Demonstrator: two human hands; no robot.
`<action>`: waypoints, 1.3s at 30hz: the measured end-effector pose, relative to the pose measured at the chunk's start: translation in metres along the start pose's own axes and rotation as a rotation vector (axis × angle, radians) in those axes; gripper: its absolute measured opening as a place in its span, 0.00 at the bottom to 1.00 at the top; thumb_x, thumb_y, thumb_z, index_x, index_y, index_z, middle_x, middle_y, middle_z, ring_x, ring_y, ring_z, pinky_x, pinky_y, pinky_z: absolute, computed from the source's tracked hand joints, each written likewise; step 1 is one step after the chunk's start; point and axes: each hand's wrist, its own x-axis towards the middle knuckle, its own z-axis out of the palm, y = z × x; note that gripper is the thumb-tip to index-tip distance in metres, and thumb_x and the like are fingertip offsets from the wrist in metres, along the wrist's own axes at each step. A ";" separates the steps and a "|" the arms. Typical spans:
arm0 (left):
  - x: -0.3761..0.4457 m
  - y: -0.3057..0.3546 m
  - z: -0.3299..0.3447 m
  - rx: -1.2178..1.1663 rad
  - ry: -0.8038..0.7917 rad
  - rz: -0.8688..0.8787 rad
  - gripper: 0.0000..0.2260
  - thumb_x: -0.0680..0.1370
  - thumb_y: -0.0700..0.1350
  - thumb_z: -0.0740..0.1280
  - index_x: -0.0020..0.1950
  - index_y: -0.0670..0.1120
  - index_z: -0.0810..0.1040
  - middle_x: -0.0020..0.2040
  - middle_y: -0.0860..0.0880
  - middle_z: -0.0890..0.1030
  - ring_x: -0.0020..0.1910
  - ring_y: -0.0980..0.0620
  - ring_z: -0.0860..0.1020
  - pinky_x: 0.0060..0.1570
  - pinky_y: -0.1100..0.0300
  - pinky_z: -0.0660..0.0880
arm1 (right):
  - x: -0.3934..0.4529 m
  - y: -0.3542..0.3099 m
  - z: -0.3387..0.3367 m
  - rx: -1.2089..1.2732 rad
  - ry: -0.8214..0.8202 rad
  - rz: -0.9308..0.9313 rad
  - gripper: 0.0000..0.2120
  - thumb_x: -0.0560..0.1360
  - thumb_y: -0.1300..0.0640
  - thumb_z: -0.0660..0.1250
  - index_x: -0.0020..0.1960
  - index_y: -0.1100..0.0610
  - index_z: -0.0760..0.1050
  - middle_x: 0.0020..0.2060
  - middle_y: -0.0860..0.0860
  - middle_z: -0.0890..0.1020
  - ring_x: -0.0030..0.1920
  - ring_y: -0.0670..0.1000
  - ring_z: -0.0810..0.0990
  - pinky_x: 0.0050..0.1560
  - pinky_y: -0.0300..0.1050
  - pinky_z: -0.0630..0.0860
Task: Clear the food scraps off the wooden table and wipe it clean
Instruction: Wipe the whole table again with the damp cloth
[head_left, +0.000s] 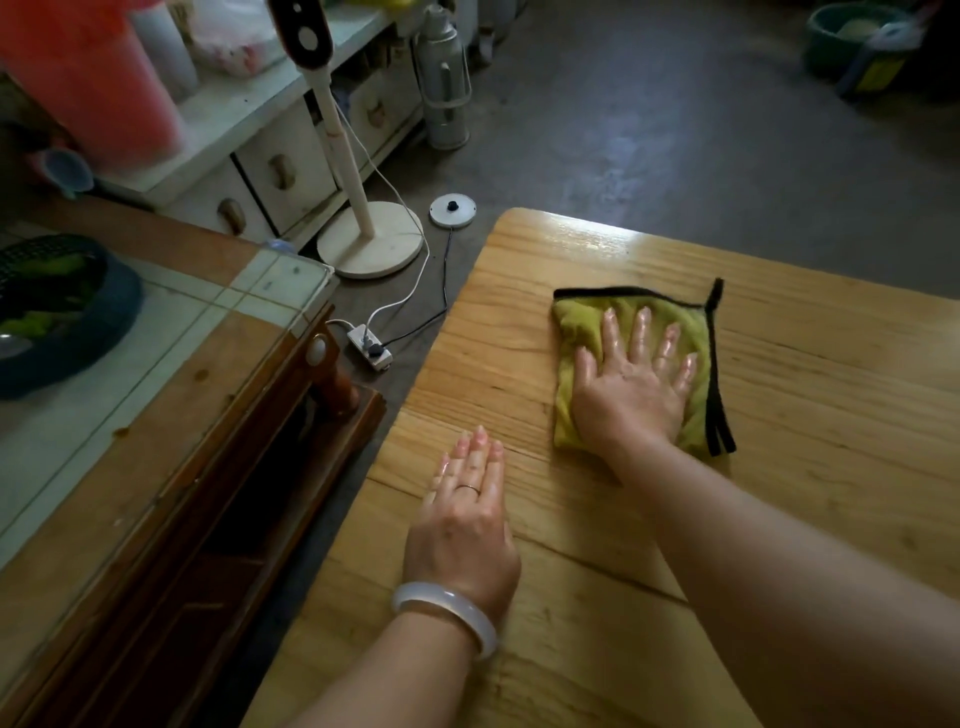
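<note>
— Pale wooden planks make up the surface (597, 649), and both forearms come in from the lower edge, cut off by the frame. What is the nearer one doing?

— That is the left hand (464, 525), lying flat near the surface's left edge, fingers straight and close together, gripping nothing. A pale bangle (445, 621) circles its wrist and a thin ring (469, 487) sits on one finger.

— And further out?

— The right hand (631, 382) presses palm-down on a yellow-green cloth (582, 327) with black trim, fingers spread wide and glistening wet. It covers the cloth's middle, so the fold beneath is hard to make out.

— Where is the cloth relative to the left hand?

— Ahead and to the right, apart from it. Beyond the far corner, a fan base (370, 239) and a power strip (370, 347) sit on the grey floor (675, 130).
</note>
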 end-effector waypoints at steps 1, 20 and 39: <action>0.000 0.000 0.001 -0.001 -0.001 0.000 0.26 0.69 0.43 0.52 0.65 0.40 0.75 0.65 0.43 0.75 0.65 0.47 0.73 0.62 0.50 0.72 | -0.012 0.003 0.002 0.002 0.002 -0.055 0.27 0.81 0.39 0.42 0.78 0.41 0.40 0.78 0.48 0.38 0.77 0.55 0.33 0.74 0.58 0.33; -0.001 0.002 0.009 0.118 0.088 0.027 0.28 0.68 0.39 0.51 0.66 0.37 0.73 0.67 0.39 0.72 0.66 0.41 0.71 0.67 0.52 0.62 | 0.071 0.022 -0.019 -0.170 -0.036 -0.235 0.31 0.77 0.31 0.38 0.77 0.38 0.38 0.77 0.45 0.37 0.77 0.54 0.34 0.74 0.60 0.35; 0.001 0.007 0.002 0.281 0.002 -0.003 0.26 0.70 0.39 0.53 0.68 0.35 0.69 0.68 0.37 0.70 0.67 0.40 0.71 0.63 0.46 0.69 | -0.160 0.107 0.004 -0.115 -0.080 -0.441 0.28 0.79 0.35 0.49 0.77 0.42 0.57 0.78 0.51 0.57 0.77 0.60 0.51 0.71 0.63 0.50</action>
